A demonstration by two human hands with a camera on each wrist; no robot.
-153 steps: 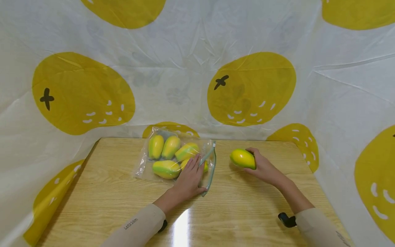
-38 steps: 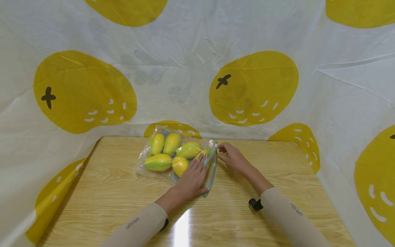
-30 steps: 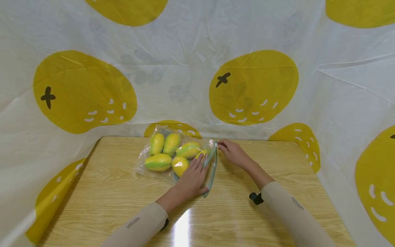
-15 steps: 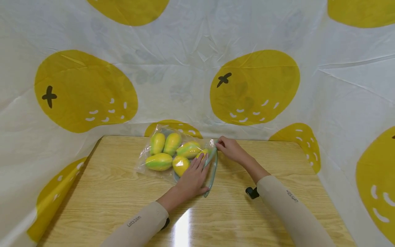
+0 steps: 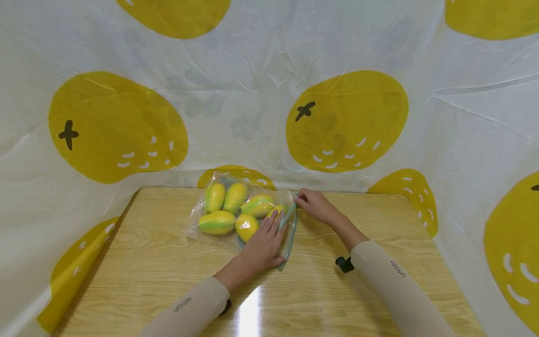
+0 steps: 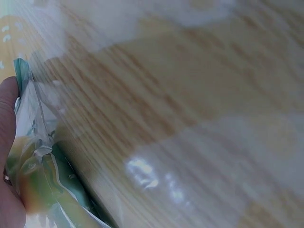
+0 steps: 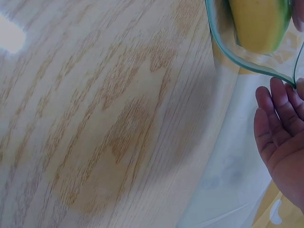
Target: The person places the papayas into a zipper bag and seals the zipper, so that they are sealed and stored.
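Observation:
A clear zip bag (image 5: 291,239) with a green-edged mouth lies on its side, holding several yellow-green mangoes (image 5: 216,222). My left hand (image 5: 262,243) rests on the bag near its mouth, fingers straight over a partly hidden mango, with the thumb at the near end of the green edge. At the far corner of the mouth, my right hand (image 5: 316,206) pinches the green edge between thumb and index finger. In the right wrist view the other fingers of that hand (image 7: 285,126) are loosely bent, and the green mouth stands somewhat apart, with a mango (image 7: 260,23) inside.
The wooden table (image 5: 168,276) carries the bag near its back edge. A white curtain (image 5: 236,112) printed with big yellow fruits surrounds the table at the back and sides. A bright light reflection (image 5: 248,311) shows on the near tabletop.
Five seconds ago my right hand held a mango outside the bag; that mango is now inside. The right hand then came to the mouth's far corner and pinched it. My left hand stayed on the bag.

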